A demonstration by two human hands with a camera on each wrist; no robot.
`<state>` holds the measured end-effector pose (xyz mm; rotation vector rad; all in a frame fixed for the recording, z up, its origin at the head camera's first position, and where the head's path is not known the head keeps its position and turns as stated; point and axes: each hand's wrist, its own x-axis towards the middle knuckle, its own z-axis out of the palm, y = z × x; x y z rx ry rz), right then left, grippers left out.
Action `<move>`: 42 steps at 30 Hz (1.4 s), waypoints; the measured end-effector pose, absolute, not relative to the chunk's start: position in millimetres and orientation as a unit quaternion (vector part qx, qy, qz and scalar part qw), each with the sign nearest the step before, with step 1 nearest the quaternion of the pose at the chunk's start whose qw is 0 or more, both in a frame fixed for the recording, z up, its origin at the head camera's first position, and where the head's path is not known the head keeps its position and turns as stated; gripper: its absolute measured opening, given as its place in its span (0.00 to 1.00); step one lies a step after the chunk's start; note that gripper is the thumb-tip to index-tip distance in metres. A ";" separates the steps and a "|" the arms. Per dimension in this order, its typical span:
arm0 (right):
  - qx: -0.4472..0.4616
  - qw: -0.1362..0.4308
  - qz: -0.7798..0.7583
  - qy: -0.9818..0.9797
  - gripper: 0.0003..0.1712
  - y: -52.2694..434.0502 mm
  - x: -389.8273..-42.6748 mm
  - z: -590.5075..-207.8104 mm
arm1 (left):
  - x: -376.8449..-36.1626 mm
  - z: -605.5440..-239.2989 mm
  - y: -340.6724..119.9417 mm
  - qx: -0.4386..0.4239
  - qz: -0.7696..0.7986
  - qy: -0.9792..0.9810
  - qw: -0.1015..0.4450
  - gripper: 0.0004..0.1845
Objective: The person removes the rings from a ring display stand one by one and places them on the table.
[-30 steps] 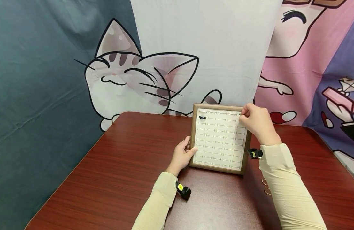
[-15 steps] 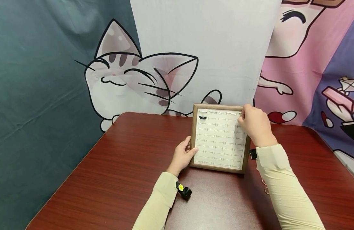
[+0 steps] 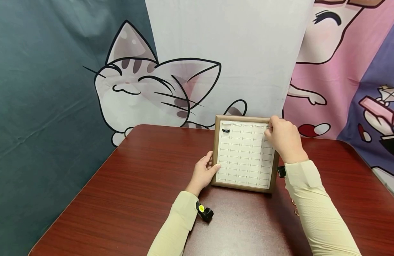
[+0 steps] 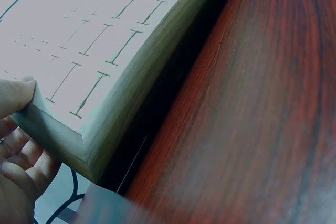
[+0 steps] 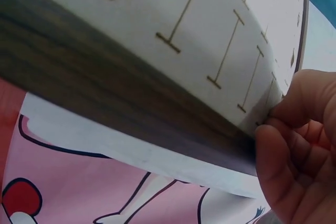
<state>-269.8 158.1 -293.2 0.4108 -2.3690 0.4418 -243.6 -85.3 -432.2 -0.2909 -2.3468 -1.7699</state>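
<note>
A wood-framed ring display board (image 3: 245,156) with a white slotted face leans upright on the table. In its upper left, a dark ring (image 3: 225,131) sits in a slot. My left hand (image 3: 201,176) grips the lower left edge, thumb on the front and fingers behind; the left wrist view shows this thumb (image 4: 16,95) over the frame's corner. At the top right slot, my right hand (image 3: 283,137) pinches a small ring, almost wholly hidden by the fingertips. In the right wrist view, the right thumb and fingers (image 5: 278,156) press close against the white face beside the frame.
Two thin gold rings (image 3: 295,212) lie on the red-brown wooden table (image 3: 136,185), partly covered by the right sleeve. Behind the table hangs a curtain (image 3: 248,53) printed with cartoon cats. Black wrist cameras (image 3: 205,213) are strapped at the cuffs.
My right hand has shifted slightly left and turned at the top right slot, its sleeve now covering more of the gold rings. The left hand and board have stayed nearly still.
</note>
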 end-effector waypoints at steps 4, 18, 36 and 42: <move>0.169 0.339 0.177 -0.908 0.05 160.3 -269.9 -293.2 | -242.3 -432.0 -86.9 -0.115 -0.596 -0.787 0.106 0.31; 0.190 0.317 0.228 -0.901 0.05 173.3 -273.5 -298.9 | -243.6 -431.7 -85.5 -0.096 -0.594 -0.793 0.097 0.31; 0.184 0.339 0.308 -0.870 0.06 185.4 -274.2 -305.8 | -243.8 -431.6 -85.3 -0.096 -0.592 -0.795 0.094 0.31; 0.182 0.343 0.322 -0.863 0.05 187.5 -273.5 -308.1 | -244.6 -432.6 -84.8 -0.096 -0.591 -0.795 0.097 0.30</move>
